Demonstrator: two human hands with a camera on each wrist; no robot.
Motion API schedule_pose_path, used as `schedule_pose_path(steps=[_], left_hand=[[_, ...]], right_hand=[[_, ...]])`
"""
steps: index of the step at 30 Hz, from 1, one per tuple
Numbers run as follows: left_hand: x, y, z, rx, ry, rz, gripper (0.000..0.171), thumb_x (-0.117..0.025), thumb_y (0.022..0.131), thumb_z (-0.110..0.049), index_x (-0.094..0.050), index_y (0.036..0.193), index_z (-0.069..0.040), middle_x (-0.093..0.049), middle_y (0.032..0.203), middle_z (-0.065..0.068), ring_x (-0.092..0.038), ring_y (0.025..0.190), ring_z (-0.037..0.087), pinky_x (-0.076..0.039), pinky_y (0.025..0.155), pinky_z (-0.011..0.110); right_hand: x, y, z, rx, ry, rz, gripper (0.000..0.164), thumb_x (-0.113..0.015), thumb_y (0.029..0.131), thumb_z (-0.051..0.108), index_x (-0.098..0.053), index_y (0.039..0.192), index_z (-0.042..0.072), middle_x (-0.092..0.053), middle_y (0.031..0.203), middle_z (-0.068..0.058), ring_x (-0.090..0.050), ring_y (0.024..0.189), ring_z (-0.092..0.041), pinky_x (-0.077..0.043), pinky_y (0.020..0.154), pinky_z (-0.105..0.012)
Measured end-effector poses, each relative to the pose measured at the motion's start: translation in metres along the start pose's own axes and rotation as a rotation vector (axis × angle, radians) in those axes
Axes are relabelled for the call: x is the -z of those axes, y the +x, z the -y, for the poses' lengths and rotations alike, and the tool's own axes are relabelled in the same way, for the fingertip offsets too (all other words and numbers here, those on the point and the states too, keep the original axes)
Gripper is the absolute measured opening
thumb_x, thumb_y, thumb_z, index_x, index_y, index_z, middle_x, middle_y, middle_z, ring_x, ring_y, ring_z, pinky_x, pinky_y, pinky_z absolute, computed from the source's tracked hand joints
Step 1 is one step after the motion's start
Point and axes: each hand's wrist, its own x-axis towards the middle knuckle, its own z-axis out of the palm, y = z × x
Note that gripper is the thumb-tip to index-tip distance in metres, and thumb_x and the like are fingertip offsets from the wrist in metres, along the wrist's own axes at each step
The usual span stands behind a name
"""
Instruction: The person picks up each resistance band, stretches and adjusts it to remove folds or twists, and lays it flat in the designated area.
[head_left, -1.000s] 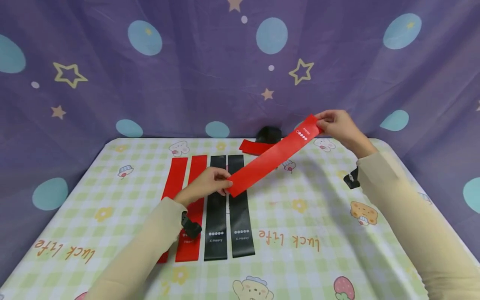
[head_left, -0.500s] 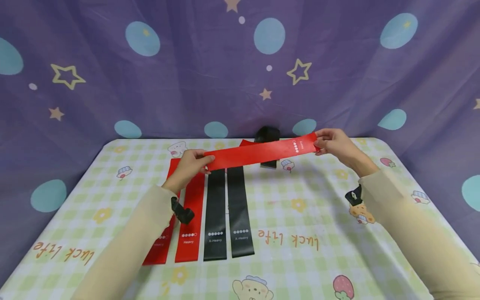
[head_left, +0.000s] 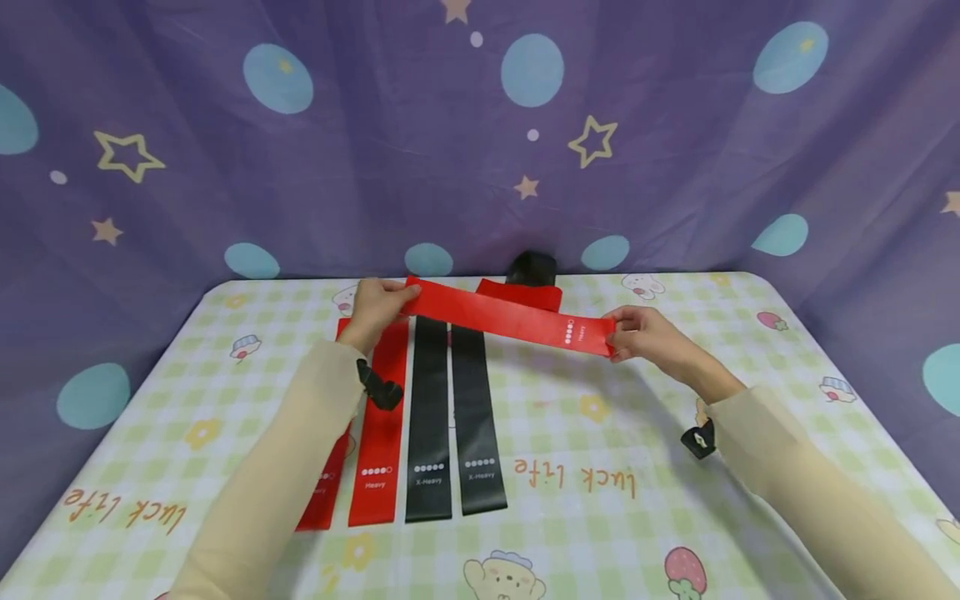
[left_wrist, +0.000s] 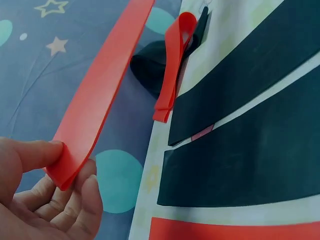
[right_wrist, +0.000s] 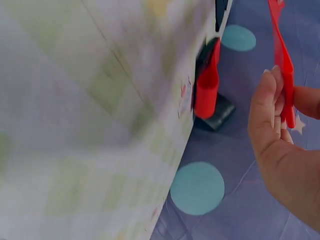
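A red resistance band (head_left: pixel 495 315) marked "Heavy" is stretched flat between both hands, above the table. My left hand (head_left: pixel 373 310) pinches its left end between thumb and fingers, as the left wrist view also shows with the band (left_wrist: pixel 100 95). The right hand (head_left: pixel 647 340) pinches the lower, printed end. Beneath lie two black "X-Heavy" bands (head_left: pixel 430 417) side by side, and left of them a red "Heavy" band (head_left: pixel 378 433). Another red band (head_left: pixel 324 492) at far left is partly hidden by the left arm.
At the table's back edge, a folded red band (head_left: pixel 528 296) rests against a black band (head_left: pixel 534 267). A checked tablecloth (head_left: pixel 592 533) covers the table. Behind it hangs a purple curtain (head_left: pixel 360 167).
The held red band has swung from a steep slant, right end up, to a slight slant with the left end higher. My left hand rose and moved left; my right hand came down.
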Motion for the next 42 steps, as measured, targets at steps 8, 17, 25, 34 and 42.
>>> schedule_pose_path(steps=[8, 17, 25, 34, 42], left_hand=[[-0.008, 0.012, -0.01, -0.096, 0.026, -0.047, 0.037, -0.064, 0.091, -0.024, -0.064, 0.115, 0.004, -0.065, 0.102, 0.016, -0.058, 0.063, 0.006, -0.054, 0.065, 0.02], [-0.027, 0.029, -0.016, -0.152, -0.006, -0.091, 0.032, -0.067, 0.088, -0.019, -0.068, 0.107, 0.007, -0.065, 0.092, 0.015, -0.054, 0.05, 0.001, -0.049, 0.052, 0.013], [-0.047, 0.033, -0.022, -0.22, 0.03, -0.057, 0.029, -0.069, 0.087, -0.021, -0.071, 0.103, 0.004, -0.068, 0.095, 0.017, -0.054, 0.056, 0.005, -0.049, 0.054, 0.016], [-0.071, 0.035, -0.024, -0.317, 0.099, 0.024, 0.023, -0.069, 0.087, -0.017, -0.072, 0.101, 0.002, -0.069, 0.101, 0.019, -0.06, 0.079, 0.021, -0.053, 0.071, 0.028], [-0.091, 0.034, -0.023, -0.364, 0.21, 0.095, 0.022, -0.071, 0.086, -0.018, -0.073, 0.098, 0.001, -0.071, 0.095, 0.018, -0.061, 0.077, 0.025, -0.054, 0.072, 0.032]], right_hand=[[-0.015, -0.011, -0.01, -0.027, 0.007, 0.067, 0.04, -0.048, 0.083, -0.002, -0.043, 0.12, -0.016, -0.06, 0.091, -0.008, -0.061, 0.072, -0.011, -0.056, 0.07, -0.025], [-0.04, -0.026, -0.017, -0.075, 0.074, 0.197, 0.036, -0.05, 0.084, -0.003, -0.044, 0.117, -0.015, -0.062, 0.089, -0.009, -0.064, 0.07, -0.014, -0.057, 0.069, -0.029], [-0.067, -0.037, -0.018, -0.132, 0.027, 0.278, 0.03, -0.055, 0.084, 0.0, -0.047, 0.112, -0.008, -0.06, 0.099, -0.016, -0.067, 0.074, -0.017, -0.057, 0.072, -0.029], [-0.09, -0.048, -0.021, -0.174, 0.068, 0.346, 0.031, -0.063, 0.085, 0.001, -0.047, 0.112, -0.006, -0.064, 0.092, -0.015, -0.071, 0.07, -0.022, -0.058, 0.068, -0.035], [-0.113, -0.057, -0.021, -0.231, 0.078, 0.353, 0.048, -0.068, 0.083, 0.002, -0.042, 0.122, -0.007, -0.069, 0.083, -0.014, -0.07, 0.062, -0.02, -0.058, 0.061, -0.033]])
